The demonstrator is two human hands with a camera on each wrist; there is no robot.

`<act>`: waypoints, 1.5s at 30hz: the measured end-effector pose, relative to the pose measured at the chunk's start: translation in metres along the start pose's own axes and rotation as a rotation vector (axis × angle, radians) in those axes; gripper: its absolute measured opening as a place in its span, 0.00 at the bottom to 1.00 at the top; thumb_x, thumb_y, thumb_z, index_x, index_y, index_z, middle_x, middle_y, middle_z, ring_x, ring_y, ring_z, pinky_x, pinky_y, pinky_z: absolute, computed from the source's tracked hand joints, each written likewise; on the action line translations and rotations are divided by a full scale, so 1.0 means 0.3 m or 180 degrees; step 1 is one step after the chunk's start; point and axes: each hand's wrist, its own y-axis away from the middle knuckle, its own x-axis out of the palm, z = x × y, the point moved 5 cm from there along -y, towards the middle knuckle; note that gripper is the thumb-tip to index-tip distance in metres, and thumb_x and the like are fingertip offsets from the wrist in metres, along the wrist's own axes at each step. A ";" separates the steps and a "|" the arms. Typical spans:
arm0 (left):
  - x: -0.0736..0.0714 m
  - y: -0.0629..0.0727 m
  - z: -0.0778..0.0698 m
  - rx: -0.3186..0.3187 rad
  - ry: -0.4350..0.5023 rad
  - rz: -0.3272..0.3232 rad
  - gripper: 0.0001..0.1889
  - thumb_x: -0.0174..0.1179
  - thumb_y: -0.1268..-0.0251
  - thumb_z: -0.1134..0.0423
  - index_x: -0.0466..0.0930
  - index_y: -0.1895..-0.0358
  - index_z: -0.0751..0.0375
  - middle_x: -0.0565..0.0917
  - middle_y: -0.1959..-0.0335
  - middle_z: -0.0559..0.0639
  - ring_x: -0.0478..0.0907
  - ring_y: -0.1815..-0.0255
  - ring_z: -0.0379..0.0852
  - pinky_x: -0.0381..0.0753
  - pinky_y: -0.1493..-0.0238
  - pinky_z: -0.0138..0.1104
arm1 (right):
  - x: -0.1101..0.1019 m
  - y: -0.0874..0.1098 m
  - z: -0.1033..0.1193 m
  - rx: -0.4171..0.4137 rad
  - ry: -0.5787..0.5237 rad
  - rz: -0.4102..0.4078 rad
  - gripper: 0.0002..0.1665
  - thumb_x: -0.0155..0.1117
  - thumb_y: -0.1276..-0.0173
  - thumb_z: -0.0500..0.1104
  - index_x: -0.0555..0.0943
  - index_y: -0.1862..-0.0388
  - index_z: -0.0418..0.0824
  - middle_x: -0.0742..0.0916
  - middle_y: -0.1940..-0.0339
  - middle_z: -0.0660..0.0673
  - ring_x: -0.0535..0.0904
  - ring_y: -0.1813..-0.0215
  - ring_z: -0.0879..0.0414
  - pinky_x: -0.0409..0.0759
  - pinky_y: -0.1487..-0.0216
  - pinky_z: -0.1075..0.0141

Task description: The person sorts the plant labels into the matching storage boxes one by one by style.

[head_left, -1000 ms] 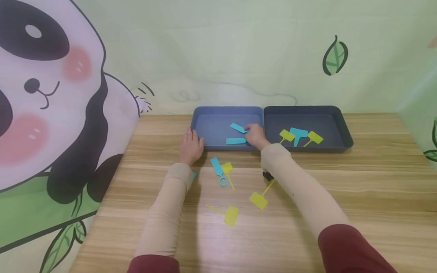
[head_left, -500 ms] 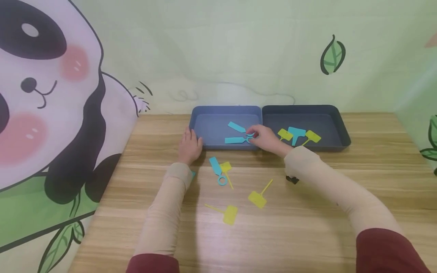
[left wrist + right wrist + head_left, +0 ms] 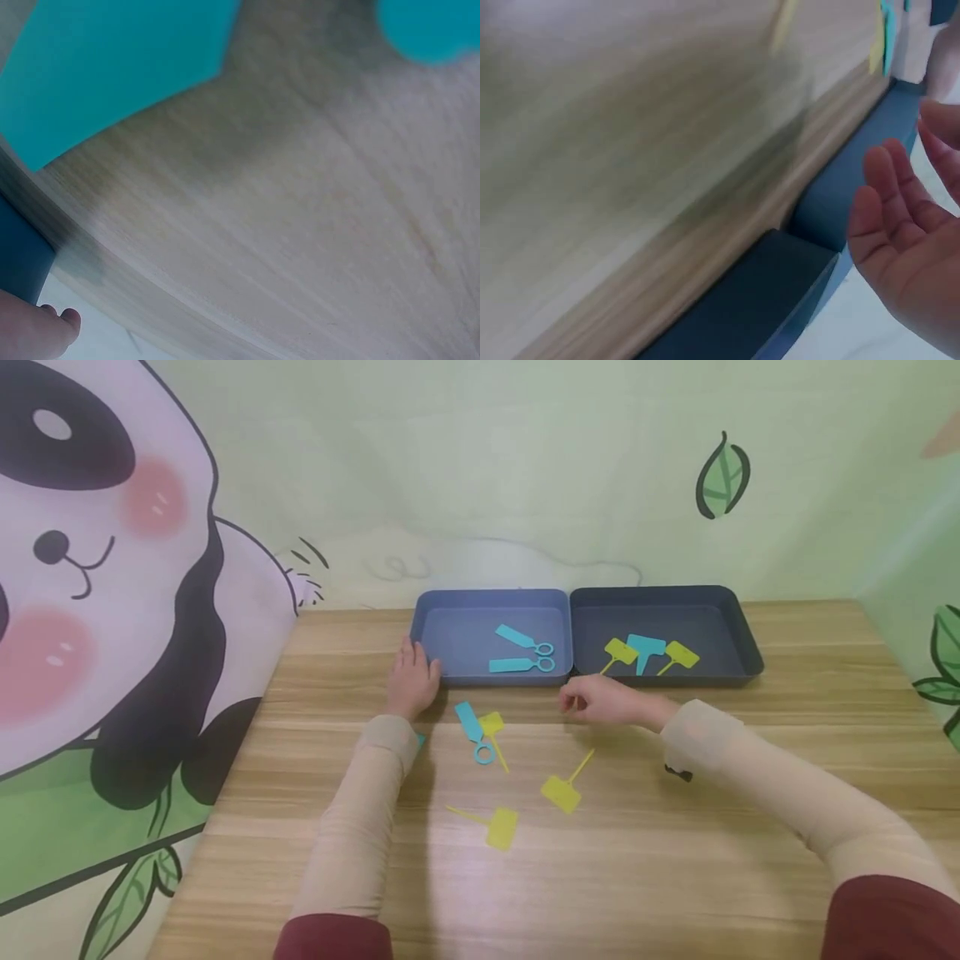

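My left hand [image 3: 411,680] rests with straight fingers on the left front corner of the blue tray [image 3: 442,635]. Two cyan plant tags with ring ends, an upper one [image 3: 516,636] and a lower one [image 3: 512,665], lie in that tray. My right hand [image 3: 603,699] hovers in front of where both trays meet, fingers loosely bent and holding nothing, as the right wrist view shows too. Nearest to it on the wood are a yellow T-shaped plant label [image 3: 561,794] and a cyan ring tag [image 3: 468,720] beside another yellow label [image 3: 491,724].
Right of the blue tray stands a dark tray [image 3: 720,618] holding yellow labels [image 3: 681,653] and a cyan T-shaped label [image 3: 647,646]. A further yellow label [image 3: 502,828] lies nearer the front. More cyan plastic [image 3: 120,67] lies below my left wrist.
My right hand has let go of the upper cyan ring tag, leaving it in the blue tray, and moved back toward me over the table. The left hand stays on the tray.
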 end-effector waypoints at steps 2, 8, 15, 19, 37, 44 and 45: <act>0.001 -0.001 0.000 -0.0014 0.0019 0.0009 0.32 0.28 0.32 0.50 0.44 0.33 0.71 0.40 0.30 0.64 0.42 0.30 0.59 0.46 0.32 0.48 | 0.023 0.011 0.004 -0.0060 0.0164 0.0150 0.08 0.60 0.50 0.32 0.78 0.68 0.37 0.80 0.68 0.45 0.74 0.66 0.56 0.74 0.63 0.64; 0.004 -0.007 0.002 -0.0020 -0.0019 -0.0001 0.32 0.28 0.32 0.50 0.44 0.33 0.71 0.40 0.30 0.64 0.41 0.29 0.58 0.47 0.32 0.47 | 0.101 0.037 -0.004 -0.0162 0.0734 0.0494 0.09 0.61 0.54 0.32 0.78 0.72 0.43 0.76 0.70 0.47 0.72 0.65 0.54 0.72 0.63 0.64; 0.000 -0.010 0.000 -0.0002 -0.0042 -0.0019 0.32 0.27 0.32 0.50 0.44 0.33 0.71 0.40 0.30 0.64 0.42 0.30 0.58 0.48 0.32 0.48 | 0.140 0.054 -0.006 -0.0097 0.0877 0.0603 0.11 0.59 0.59 0.28 0.73 0.79 0.43 0.69 0.75 0.50 0.64 0.71 0.57 0.64 0.69 0.69; -0.004 -0.008 -0.002 -0.0016 -0.0048 0.0022 0.32 0.27 0.32 0.49 0.43 0.33 0.71 0.39 0.30 0.64 0.41 0.29 0.58 0.47 0.32 0.48 | 0.149 0.059 -0.012 -0.0070 0.0964 0.0575 0.12 0.58 0.58 0.27 0.71 0.82 0.44 0.68 0.75 0.50 0.63 0.72 0.57 0.63 0.70 0.70; 0.010 -0.007 0.009 -0.0041 -0.0004 0.0027 0.32 0.28 0.32 0.49 0.44 0.33 0.70 0.40 0.30 0.64 0.41 0.29 0.58 0.46 0.31 0.47 | 0.159 0.070 -0.017 -0.0145 0.1096 0.0446 0.13 0.59 0.58 0.29 0.71 0.85 0.47 0.70 0.78 0.52 0.65 0.73 0.59 0.64 0.70 0.71; 0.006 -0.006 0.006 -0.0031 -0.0001 0.0000 0.32 0.28 0.32 0.50 0.44 0.33 0.70 0.40 0.30 0.64 0.42 0.30 0.58 0.47 0.32 0.47 | 0.139 0.064 -0.028 -0.0010 0.0444 0.0675 0.09 0.59 0.54 0.31 0.71 0.84 0.43 0.71 0.82 0.54 0.66 0.74 0.62 0.65 0.70 0.72; 0.006 -0.006 0.006 -0.0029 -0.0002 -0.0004 0.32 0.28 0.32 0.50 0.44 0.33 0.70 0.41 0.30 0.64 0.42 0.30 0.58 0.48 0.32 0.47 | 0.133 0.064 -0.029 0.0028 0.0327 0.0716 0.09 0.59 0.54 0.31 0.71 0.84 0.43 0.71 0.83 0.54 0.66 0.75 0.62 0.65 0.71 0.73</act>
